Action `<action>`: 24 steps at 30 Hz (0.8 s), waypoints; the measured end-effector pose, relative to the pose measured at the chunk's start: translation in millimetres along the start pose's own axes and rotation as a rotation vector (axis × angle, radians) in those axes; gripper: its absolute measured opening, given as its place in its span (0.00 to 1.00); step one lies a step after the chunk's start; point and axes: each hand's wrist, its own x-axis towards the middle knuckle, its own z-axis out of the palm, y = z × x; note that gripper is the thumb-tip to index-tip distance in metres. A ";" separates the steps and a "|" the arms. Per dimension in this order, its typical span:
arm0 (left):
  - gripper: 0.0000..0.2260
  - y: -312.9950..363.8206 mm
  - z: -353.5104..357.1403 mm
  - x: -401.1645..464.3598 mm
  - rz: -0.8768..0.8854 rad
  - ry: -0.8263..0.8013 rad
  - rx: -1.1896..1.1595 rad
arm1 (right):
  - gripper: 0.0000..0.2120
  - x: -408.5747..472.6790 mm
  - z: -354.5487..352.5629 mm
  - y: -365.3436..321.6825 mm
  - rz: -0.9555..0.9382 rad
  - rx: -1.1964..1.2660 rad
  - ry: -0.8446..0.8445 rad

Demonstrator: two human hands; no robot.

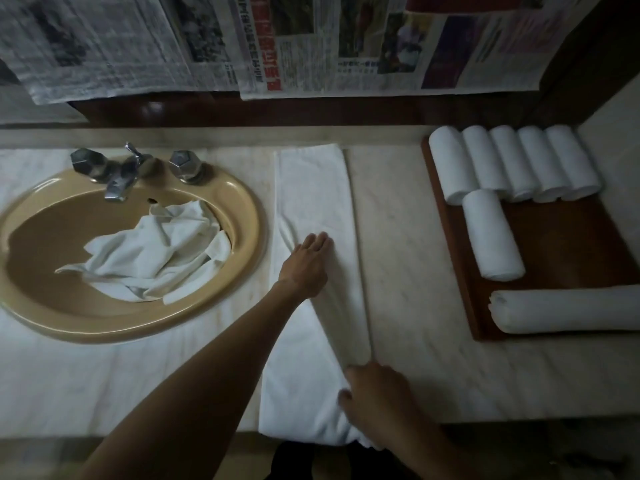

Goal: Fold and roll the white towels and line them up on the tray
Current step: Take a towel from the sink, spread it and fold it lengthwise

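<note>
A long white towel lies folded lengthwise on the marble counter, reaching from the back ledge to the front edge. My left hand presses flat on its middle with straight fingers. At the near end my right hand grips the towel's folded edge. The wooden tray at the right holds several rolled white towels in a row at the back. A single roll lies in front of that row. A longer roll lies crosswise at the tray's near edge.
A tan oval sink with chrome taps is set into the counter at the left, with crumpled white towels inside it. Newspaper sheets hang on the wall behind. A dark wooden side panel borders the counter at the right.
</note>
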 end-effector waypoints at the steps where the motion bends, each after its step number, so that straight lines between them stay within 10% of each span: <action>1: 0.29 -0.8 0.4 0.6 0.004 0.001 -0.001 | 0.17 -4.2 -0.9 -10.3 -0.038 0.037 0.005; 9: 0.26 -2.3 1.5 -12.7 -0.051 0.108 -0.047 | 0.11 12.6 35.8 -38.6 -0.244 0.387 -0.217; 14: 0.17 7.2 9.3 -96.1 -0.306 0.356 -0.282 | 0.07 55.6 43.8 16.9 -0.155 0.553 0.251; 19: 0.13 28.4 53.7 -169.6 -0.200 0.453 -0.214 | 0.17 82.6 66.1 32.2 -0.241 0.363 0.817; 24: 0.16 34.3 78.5 -192.5 -0.218 0.388 -0.122 | 0.26 91.1 94.2 40.7 -0.115 -0.027 0.731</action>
